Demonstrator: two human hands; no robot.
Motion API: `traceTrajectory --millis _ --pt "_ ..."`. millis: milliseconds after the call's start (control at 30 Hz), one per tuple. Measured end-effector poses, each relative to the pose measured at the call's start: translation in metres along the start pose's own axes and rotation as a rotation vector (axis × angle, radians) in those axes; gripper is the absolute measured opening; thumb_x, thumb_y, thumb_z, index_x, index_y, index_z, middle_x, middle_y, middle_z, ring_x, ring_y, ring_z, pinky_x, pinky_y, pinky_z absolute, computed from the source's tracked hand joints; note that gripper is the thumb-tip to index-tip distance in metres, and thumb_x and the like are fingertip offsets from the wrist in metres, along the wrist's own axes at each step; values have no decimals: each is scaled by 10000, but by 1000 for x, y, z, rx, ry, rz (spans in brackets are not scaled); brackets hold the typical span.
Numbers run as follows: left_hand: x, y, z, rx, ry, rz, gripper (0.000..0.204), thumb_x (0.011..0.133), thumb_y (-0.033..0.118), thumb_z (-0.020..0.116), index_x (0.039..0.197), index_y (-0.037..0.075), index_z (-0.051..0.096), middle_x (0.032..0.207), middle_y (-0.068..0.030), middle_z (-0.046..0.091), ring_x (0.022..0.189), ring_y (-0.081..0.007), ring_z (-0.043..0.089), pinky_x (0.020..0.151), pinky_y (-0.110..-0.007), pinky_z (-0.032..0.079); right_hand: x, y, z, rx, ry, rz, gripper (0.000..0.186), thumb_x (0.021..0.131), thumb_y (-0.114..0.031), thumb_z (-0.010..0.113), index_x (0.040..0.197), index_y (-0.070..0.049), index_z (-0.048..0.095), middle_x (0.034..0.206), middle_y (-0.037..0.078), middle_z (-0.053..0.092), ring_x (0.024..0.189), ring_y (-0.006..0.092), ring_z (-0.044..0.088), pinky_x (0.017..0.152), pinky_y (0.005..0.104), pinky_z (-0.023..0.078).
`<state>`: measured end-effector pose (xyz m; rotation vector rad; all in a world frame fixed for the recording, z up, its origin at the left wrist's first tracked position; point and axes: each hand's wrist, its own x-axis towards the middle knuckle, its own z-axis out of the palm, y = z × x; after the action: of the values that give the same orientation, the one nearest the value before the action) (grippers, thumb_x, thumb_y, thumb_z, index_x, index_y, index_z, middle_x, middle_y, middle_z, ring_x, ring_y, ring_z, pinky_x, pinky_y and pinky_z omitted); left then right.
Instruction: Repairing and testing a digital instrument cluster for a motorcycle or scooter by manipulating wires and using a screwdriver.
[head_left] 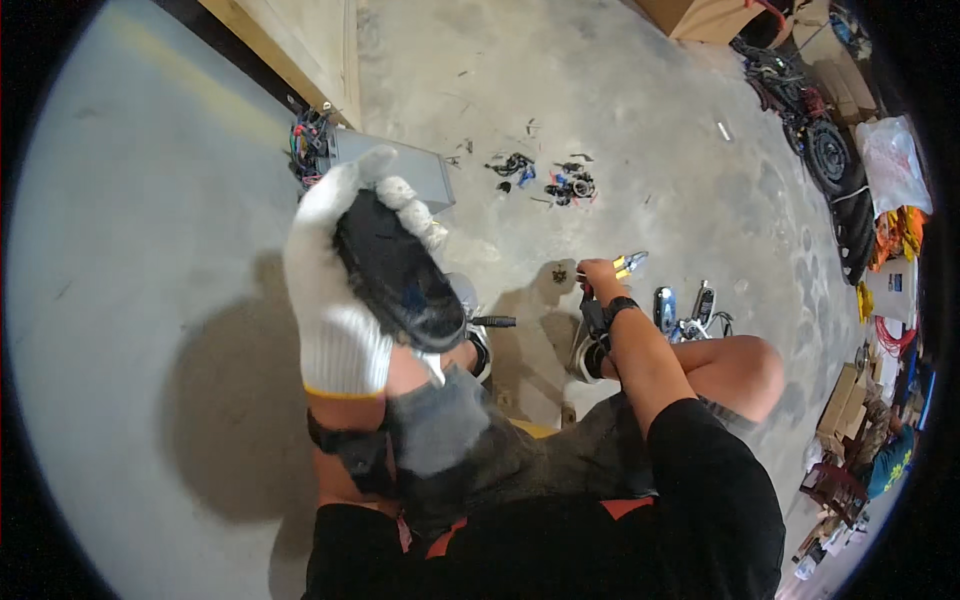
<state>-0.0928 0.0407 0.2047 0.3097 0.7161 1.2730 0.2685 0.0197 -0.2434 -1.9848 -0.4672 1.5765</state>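
Box (425, 178) ahead-L on flr (660, 120), scrap piles (574, 187) to its R, pliers (628, 265) by R fingers (592, 268), wheel (828, 152) far R

Single view: left unit of a side-by-side fisheye pair, worn on the head. Faces steeply down over the wearer's own lap; picture upright. Black short-sleeved shirt (540, 550) spans much of the lower edge, close in. Left hand in a white knitted glove with yellow cuff edge (325, 265), left of centre: near the lens, appears large. Bare right hand (598, 277): farther off, appears small. Smooth grey concrete floor (650, 110) lies beyond both. Coverage very wide, dark vignette at corners.
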Motion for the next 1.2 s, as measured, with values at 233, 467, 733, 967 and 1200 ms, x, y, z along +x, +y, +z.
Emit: traceTrajectory --millis 233,467,733,967,1200 --pt "-20 -1 5 129 239 195 439 1027 307 475 1247 -55 588 957 -134 670 749 -226 624 685 -359 542 16 34 43 -76 -107 120 181 903 -144 587 820 9 639 758 137 664 569 245 643 497 369 501" --pt "-3 -20 30 206 121 206 372 942 329 590 1119 4 631 879 -75 646 733 -218 653 667 -384 566 -21 -98 -11 150 37 -129 164 889 -148 643 896 1 576 708 82 560 524 208 574 424 349 446" --pt "34 -48 49 115 123 -63 233 939 289 609 940 58 648 760 -92 662 646 -250 649 642 -409 573 -280 -387 -202 342 220 -993 449 939 -223 609 1339 -37 524 878 71 606 635 162 571 530 308 475" --pt "59 -35 14 186 128 -7 295 928 372 623 869 83 620 721 -59 641 650 -214 634 635 -384 561 -587 -409 -216 582 540 -1791 208 1011 -220 544 1094 -33 578 776 27 524 629 125 514 546 247 397" --pt "23 -52 38 328 -44 -135 278 946 380 628 881 110 642 724 -46 657 645 -196 651 623 -351 556 -559 -274 -108 -21 166 -1609 131 938 -123 627 866 -14 637 777 92 629 629 151 602 572 273 502"
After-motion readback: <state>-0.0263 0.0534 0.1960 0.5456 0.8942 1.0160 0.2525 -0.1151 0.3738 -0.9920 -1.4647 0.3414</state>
